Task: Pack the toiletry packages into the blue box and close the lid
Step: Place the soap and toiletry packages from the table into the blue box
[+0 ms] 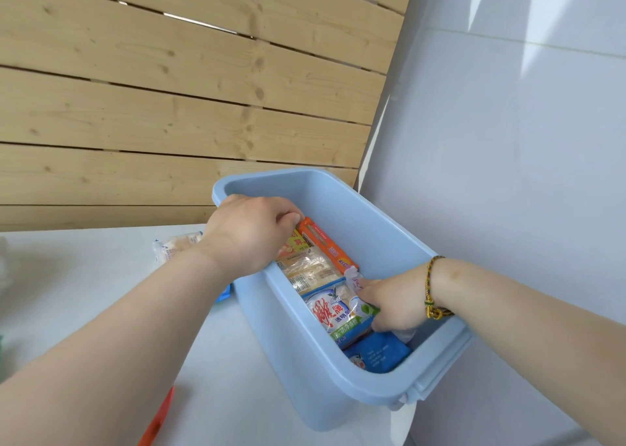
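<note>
From the head camera, the blue box (pixel 338 361) sits open on the white table (pixel 101 293) by the wall, with packages inside. The left hand (pixel 250 235) pinches the orange pack (pixel 325 244) at the box's far end. The right hand (pixel 396 307) presses flat on the white soap pack (pixel 333 313). Another package (pixel 176 246) lies outside, partly hidden behind the left arm.

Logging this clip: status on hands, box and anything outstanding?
Both hands in blue box: left hand on orange package, right hand pressing soap packet. No lid in view. One packet on table.
</note>
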